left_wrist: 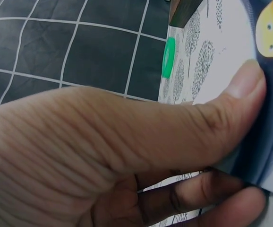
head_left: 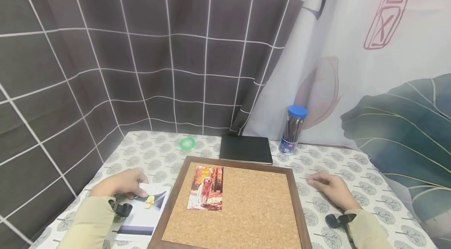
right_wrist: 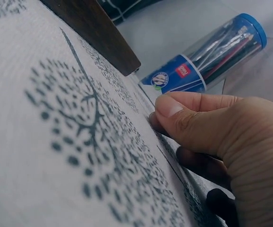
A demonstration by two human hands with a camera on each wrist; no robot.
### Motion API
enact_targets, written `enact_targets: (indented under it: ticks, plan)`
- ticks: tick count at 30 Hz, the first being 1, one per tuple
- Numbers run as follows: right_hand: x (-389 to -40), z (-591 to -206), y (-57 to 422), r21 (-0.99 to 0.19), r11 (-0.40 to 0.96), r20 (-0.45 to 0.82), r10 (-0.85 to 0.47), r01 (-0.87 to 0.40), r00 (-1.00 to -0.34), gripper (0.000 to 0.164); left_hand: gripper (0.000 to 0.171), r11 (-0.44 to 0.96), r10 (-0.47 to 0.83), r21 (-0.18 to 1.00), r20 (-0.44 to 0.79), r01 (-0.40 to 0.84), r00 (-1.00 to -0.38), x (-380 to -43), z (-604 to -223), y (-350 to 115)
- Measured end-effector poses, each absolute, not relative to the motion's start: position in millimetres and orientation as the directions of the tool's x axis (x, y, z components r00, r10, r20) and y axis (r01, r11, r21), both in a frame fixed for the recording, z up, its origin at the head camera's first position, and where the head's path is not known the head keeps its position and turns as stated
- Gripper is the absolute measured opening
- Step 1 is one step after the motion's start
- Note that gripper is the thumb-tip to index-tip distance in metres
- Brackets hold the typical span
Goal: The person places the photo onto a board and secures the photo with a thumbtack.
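Note:
My left hand (head_left: 126, 182) pinches the upper left part of a photo print (head_left: 135, 219) with a yellow toy figure on it, left of the corkboard. In the left wrist view the thumb (left_wrist: 243, 87) lies on the print's face, and the other fingers are beneath its edge. The wood-framed corkboard (head_left: 258, 206) lies in front of me, bearing a photo of a golden dog (head_left: 205, 188) at its upper left. My right hand (head_left: 332, 189) rests on the tablecloth right of the board, its fingers loosely curled and holding nothing.
Behind the board lies a black notebook (head_left: 246, 149). A clear tub of pencils (head_left: 293, 129) with a blue lid stands to its right. A green tape roll (head_left: 187, 143) lies at the back left. Dark checked curtain (head_left: 186, 57) hangs behind the table.

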State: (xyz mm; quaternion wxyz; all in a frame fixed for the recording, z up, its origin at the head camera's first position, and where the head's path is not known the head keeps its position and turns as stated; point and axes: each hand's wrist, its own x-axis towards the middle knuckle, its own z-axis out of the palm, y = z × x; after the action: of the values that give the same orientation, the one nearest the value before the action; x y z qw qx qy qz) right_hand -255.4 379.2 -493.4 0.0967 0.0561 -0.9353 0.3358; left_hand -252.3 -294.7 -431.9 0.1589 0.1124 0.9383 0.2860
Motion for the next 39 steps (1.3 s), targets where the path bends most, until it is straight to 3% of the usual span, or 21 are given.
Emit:
enact_targets:
  ticks: [17, 28, 39]
  plan:
    - [-256, -494, 380, -0.611, 0.768, 0.231, -0.057, -0.191, -0.971, 0.026, 0.023, 0.778, 0.315, 0.621, -0.257, 0.094, -0.914, -252, -435, -299]
    - [-255, -494, 382, -0.596, 0.780, 0.223, -0.070, -0.193, -0.972, 0.022, 0.015, 0.681, 0.464, 0.703, -0.197, 0.205, -0.864, -257, -436, -315]
    - [-255, -488, 383, -0.606, 0.748, 0.275, -0.122, -0.270, -0.954, 0.016, 0.016, 0.664, 0.496, 0.690, -0.120, 0.287, -0.860, -262, -422, -320]
